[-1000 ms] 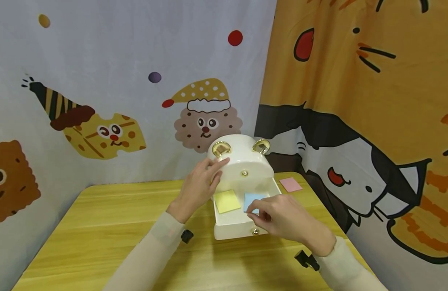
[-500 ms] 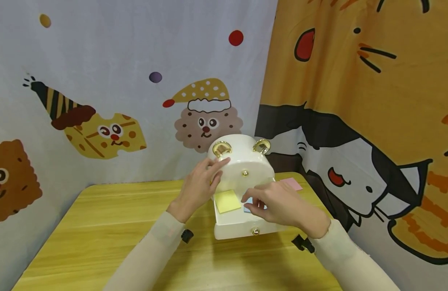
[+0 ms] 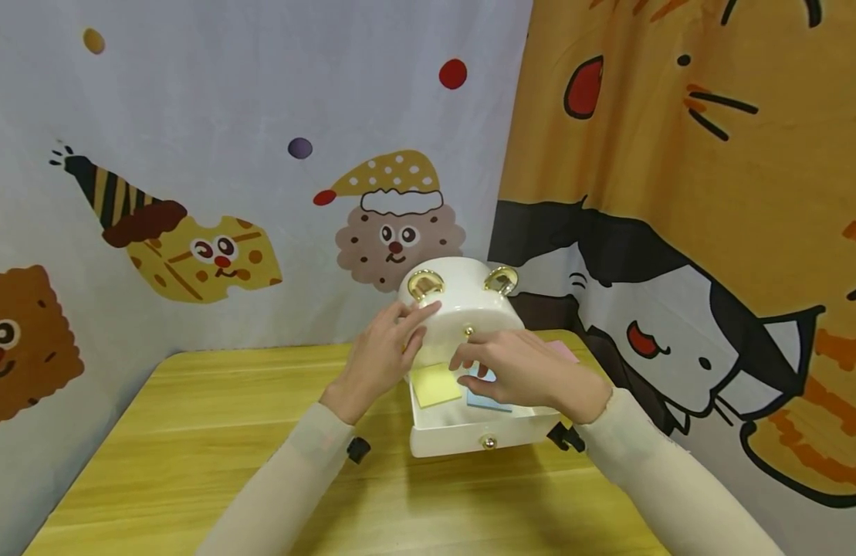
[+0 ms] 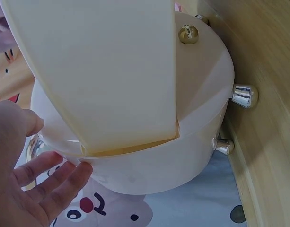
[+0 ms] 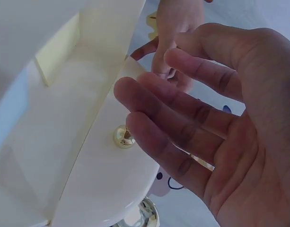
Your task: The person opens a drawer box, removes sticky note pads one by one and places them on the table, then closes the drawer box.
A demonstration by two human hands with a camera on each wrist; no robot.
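Observation:
A white rounded drawer box (image 3: 462,297) with gold ears stands on the table, its lower drawer (image 3: 441,440) pulled out toward me. In the drawer lie a yellow sticky note (image 3: 436,386) on the left and a blue sticky note (image 3: 485,401) on the right, the latter partly covered by my right hand. My left hand (image 3: 379,351) rests against the box's left side, fingers (image 4: 64,182) extended at its edge in the left wrist view. Above the drawer hovers my right hand (image 3: 528,371). The right wrist view shows its fingers (image 5: 149,132) loosely bent with nothing between them.
A pink sticky note (image 3: 563,351) lies on the wooden table (image 3: 261,432) right of the box, mostly behind my right hand. Gold knobs mark the upper front (image 3: 469,330) and the drawer front. Cartoon-printed curtains (image 3: 226,116) hang close behind and to the right.
My right hand has moved up and slightly left, from the blue note's front edge to above the drawer. Both notes stay in the drawer. The left hand has not moved.

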